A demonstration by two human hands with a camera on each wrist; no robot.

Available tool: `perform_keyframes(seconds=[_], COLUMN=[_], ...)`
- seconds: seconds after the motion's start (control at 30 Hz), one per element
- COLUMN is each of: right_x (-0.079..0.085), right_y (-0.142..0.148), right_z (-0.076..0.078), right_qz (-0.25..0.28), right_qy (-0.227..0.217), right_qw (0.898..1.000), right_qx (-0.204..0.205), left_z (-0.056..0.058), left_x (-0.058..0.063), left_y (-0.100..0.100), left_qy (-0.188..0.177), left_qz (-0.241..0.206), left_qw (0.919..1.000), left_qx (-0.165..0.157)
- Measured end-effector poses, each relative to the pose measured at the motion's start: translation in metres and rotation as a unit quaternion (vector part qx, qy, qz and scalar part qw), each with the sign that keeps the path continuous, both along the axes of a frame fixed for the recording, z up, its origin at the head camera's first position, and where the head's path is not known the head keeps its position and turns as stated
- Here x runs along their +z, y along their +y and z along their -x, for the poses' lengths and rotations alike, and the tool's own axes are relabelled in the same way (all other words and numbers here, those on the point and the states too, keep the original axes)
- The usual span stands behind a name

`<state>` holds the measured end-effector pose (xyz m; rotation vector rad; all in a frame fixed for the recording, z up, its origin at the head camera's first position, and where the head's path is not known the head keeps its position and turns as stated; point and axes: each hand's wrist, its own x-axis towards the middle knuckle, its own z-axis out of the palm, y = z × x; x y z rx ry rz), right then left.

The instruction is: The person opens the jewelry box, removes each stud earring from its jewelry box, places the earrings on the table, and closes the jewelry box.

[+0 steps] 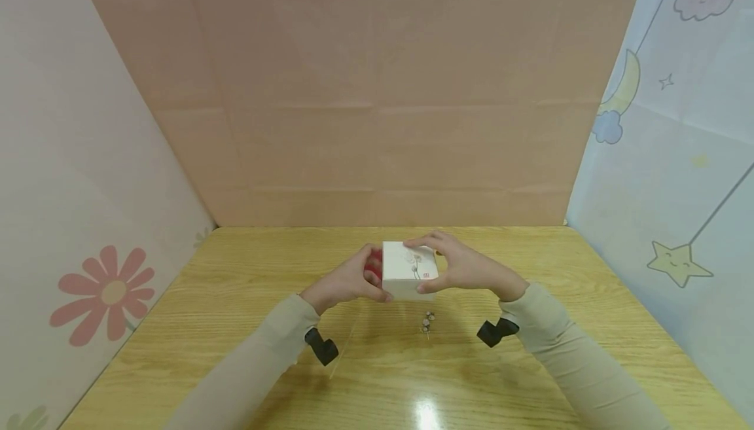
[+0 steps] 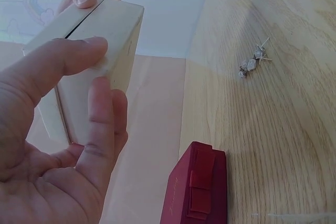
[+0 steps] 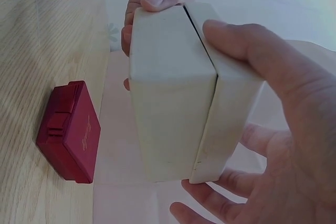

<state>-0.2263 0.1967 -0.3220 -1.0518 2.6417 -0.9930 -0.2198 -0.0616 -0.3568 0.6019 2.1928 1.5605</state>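
Note:
A white cardboard gift box [image 1: 406,273] with a flower print on its lid is held above the table by both hands. My left hand [image 1: 350,277] grips its body from the left, thumb on the near face. From the right, my right hand [image 1: 468,266] holds the lid part between thumb and fingers. A narrow dark seam runs between lid and body of the white box [image 3: 173,93]. On the table stands a closed red box [image 3: 71,135] with a bow, partly hidden behind my left hand in the head view. Small jewellery pieces with pale stones [image 2: 252,65] lie nearer me.
The wooden table [image 1: 247,266] meets a plain pinkish backdrop [image 1: 377,89] at the back. Patterned side walls stand left and right. A black camera mount [image 1: 321,346] sits at the left wrist, another [image 1: 497,332] at the right.

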Motion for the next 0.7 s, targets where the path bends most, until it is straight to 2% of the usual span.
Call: perform_keyframes(seconds=[0.33,0.57,0.7], right_x=[-0.005,-0.01,-0.011], right_y=[0.0,0.0,0.0], right_z=[-0.001,0.0,0.0], right_qz=[0.0,0.034,0.039], right_qy=[-0.005,-0.063,-0.076], right_qw=[1.0,0.997,0.996], right_qx=[-0.002,0.005,-0.001], left_z=[0.0,0.0,0.0], left_x=[0.0,-0.002,-0.001], left_y=[0.001,0.001,0.002], left_qy=[-0.006,-0.005,-0.007], left_qz=[0.0,-0.001,0.005], left_qw=[1.0,1.0,1.0], left_qx=[0.006,0.002,0.001])
